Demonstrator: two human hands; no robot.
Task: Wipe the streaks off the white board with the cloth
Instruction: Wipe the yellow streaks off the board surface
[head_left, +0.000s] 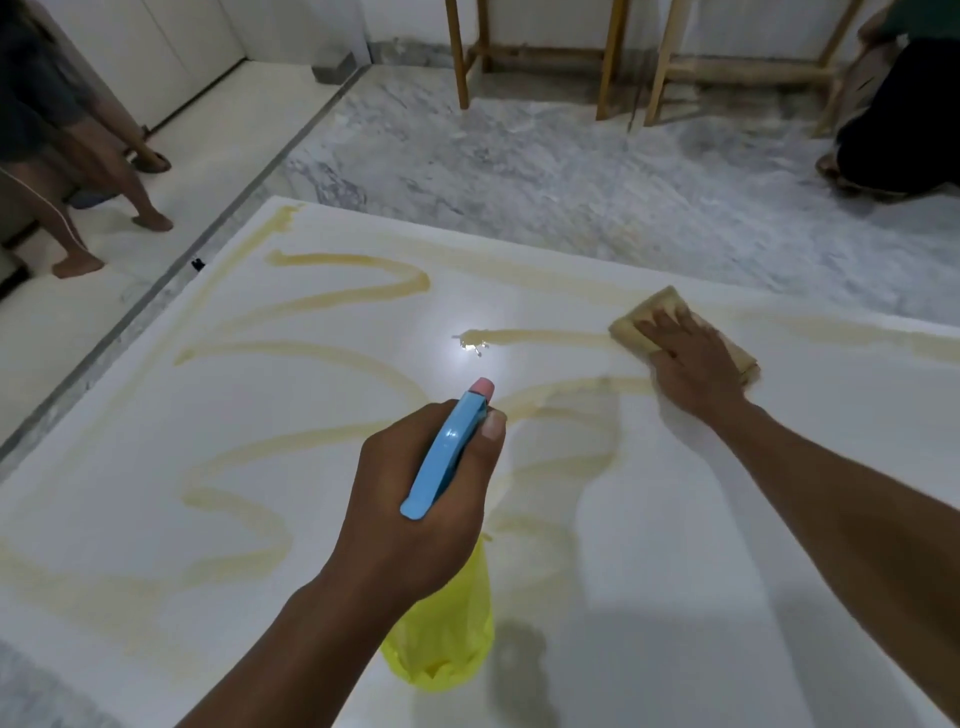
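Head view: right hand (691, 358) pressed flat, fingers spread, on cloth (644, 325) at frame right, over a yellowish streak (545, 338) on the white board (779, 519). Left hand (415, 499) closed around spray bottle (447, 623), nozzle aimed forward, presumably to wet streaks ahead of wiping. Most streaks remain.

- Dim, even room light; colours muted.
- A bright white glare spot on the board (156, 441), just beyond the left hand (415, 499).
- Soft shadows fall under that hand and beside the right hand (691, 364).
- Edges bend from the wide lens; far corners look soft and blurred.
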